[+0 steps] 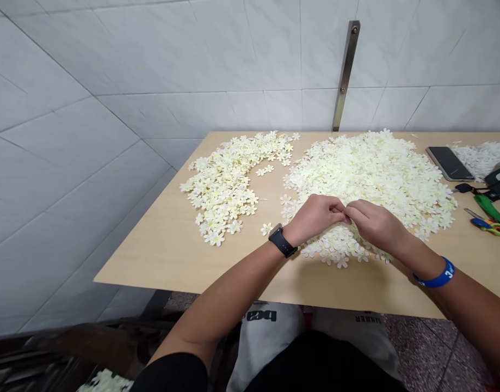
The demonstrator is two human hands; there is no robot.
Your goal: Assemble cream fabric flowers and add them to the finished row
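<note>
Centrally, one pair of bare hands: the left hand and right hand are brought together, fingertips meeting, above the near part of a large flower pile. Whether anything is pinched in either grip cannot be told, the fingertips being hidden. The meeting point is probably chosen so that small pieces can be handled with both hands and the pile kept within reach. On the left wrist, a black watch; on the right, a blue wristband.

To the left, one smaller curved band of cream flowers, seemingly kept apart by a bare gap to prevent mixing; one loose flower is placed near the watch. To the right, one dark phone, one heap of white pieces and green-handled scissors, presumably set aside to leave the middle free.

Surface: one pale wood-toned bench, set against a wall of grey-white tile. On the tile is fixed one metal strip. Below, a speckled floor is partly shown.
</note>
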